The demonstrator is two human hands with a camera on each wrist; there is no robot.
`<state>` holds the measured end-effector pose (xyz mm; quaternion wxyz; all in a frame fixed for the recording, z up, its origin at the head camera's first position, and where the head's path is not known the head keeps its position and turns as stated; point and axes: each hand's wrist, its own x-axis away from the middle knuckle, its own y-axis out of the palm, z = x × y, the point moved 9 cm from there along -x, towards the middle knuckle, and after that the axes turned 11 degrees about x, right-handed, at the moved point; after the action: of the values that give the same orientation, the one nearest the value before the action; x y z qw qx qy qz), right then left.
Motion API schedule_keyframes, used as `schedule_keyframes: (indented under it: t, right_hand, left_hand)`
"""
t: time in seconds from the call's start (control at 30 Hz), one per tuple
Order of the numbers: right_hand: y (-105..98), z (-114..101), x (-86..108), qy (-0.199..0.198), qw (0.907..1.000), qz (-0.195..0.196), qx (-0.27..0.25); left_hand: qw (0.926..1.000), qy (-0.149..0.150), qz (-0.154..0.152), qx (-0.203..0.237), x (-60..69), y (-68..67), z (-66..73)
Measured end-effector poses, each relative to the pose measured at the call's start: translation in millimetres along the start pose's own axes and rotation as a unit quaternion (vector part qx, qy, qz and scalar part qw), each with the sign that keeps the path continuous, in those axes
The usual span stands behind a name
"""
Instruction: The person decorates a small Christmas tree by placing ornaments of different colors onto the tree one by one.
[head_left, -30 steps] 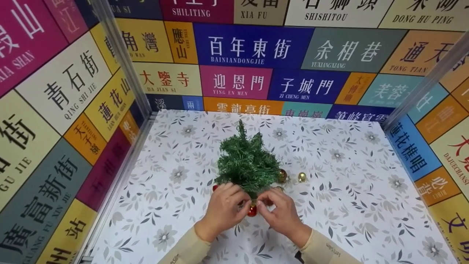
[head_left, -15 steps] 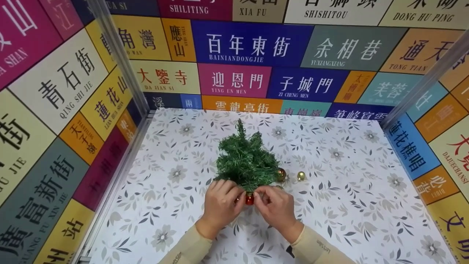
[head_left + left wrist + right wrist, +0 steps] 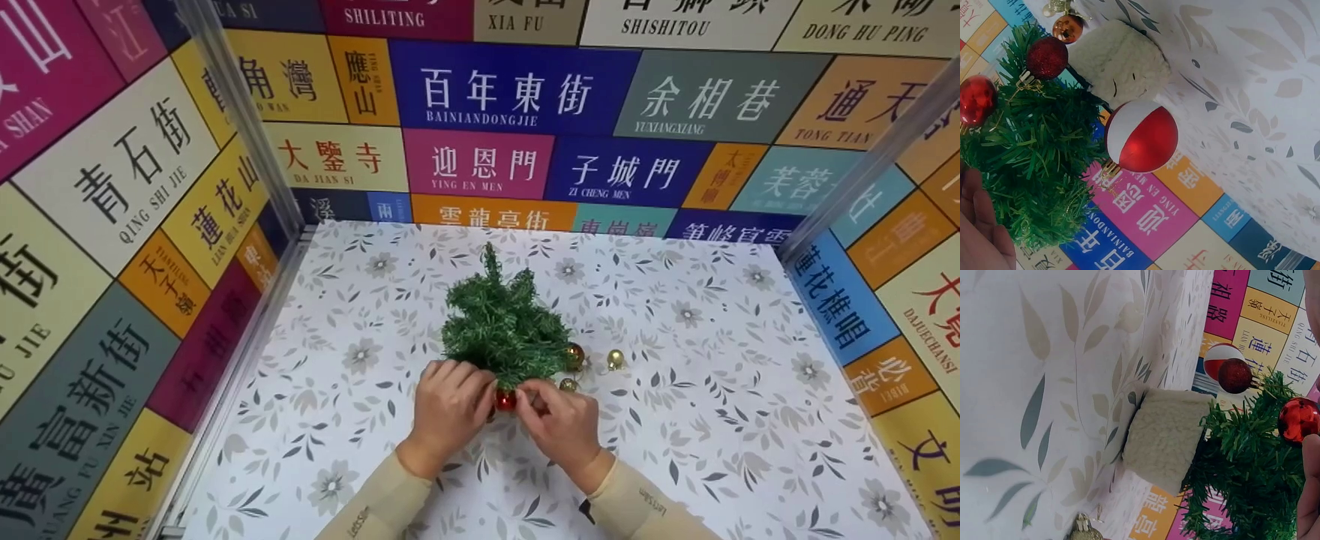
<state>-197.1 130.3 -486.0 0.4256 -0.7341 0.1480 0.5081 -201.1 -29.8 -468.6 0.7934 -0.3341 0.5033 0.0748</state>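
Standing near the middle of the flower-printed table (image 3: pixel 712 420), a small green tree (image 3: pixel 499 319) is bordered on its near side by both hands. A glossy red ball (image 3: pixel 506 403) is held between them, just in front of the near lower branches. Its top is pinched from the left by the left hand (image 3: pixel 448 403) and from the right by the right hand (image 3: pixel 562 418), the fingertips of each drawn narrowly together. Whether cord, cap or branch is gripped cannot be told. A red-and-white ball (image 3: pixel 1141 136) is hung at the tree's left, with a dark red glittery ball (image 3: pixel 1047 58) near it, and a cream fleecy base (image 3: pixel 1120 62) is seen beneath the branches. At the tree's right, an amber ball (image 3: pixel 574 356), a glittery gold ball (image 3: pixel 568 385) and a plain gold ball (image 3: pixel 616 358) are placed, the last farthest right.
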Motion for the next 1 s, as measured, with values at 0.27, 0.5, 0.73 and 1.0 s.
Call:
schedule_keyframes:
  t: [0.27,0.5,0.73,1.0]
  right_hand:
    - [6,0,1.1,0.012,0.9999,0.002,-0.009]
    - [8,2,5.1,0.021,0.9997,-0.005,0.009]
    - [9,3,9.4,0.022,0.9996,-0.016,-0.009]
    - [11,6,8.6,0.035,0.9981,-0.034,-0.038]
  left_hand:
    - [0.9997,-0.018,0.008,0.012,-4.4,0.8,-3.9]
    - [0.9995,-0.028,-0.017,-0.001,0.0,6.8,-6.9]
    - [0.9980,-0.014,-0.061,0.005,3.0,14.2,-4.0]
    - [0.9974,-0.032,-0.062,0.019,1.1,13.7,-2.9]
